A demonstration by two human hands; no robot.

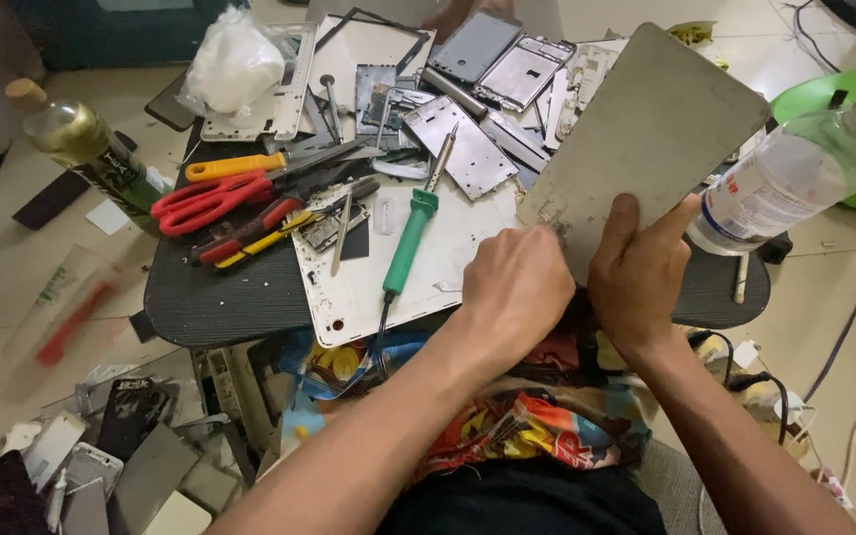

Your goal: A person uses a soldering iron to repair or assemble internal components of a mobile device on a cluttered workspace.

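My right hand (646, 266) grips the lower edge of a large grey metal back cover (651, 134) of a tablet, held tilted up over the black tabletop (230, 292). My left hand (515, 287) is closed at the cover's lower left corner, fingers curled against its edge. What the fingertips pinch is hidden. A green-handled soldering iron (410, 238) lies just left of my left hand on a white panel (369, 282).
Red-handled scissors (205, 198), an orange-handled cutter (235, 165) and pliers lie at the left. Phone frames and metal plates (473, 154) cover the table's far side. A clear plastic bottle (795, 178) stands right, a glass bottle (86, 144) left. Scrap phone parts (121, 456) litter the floor.
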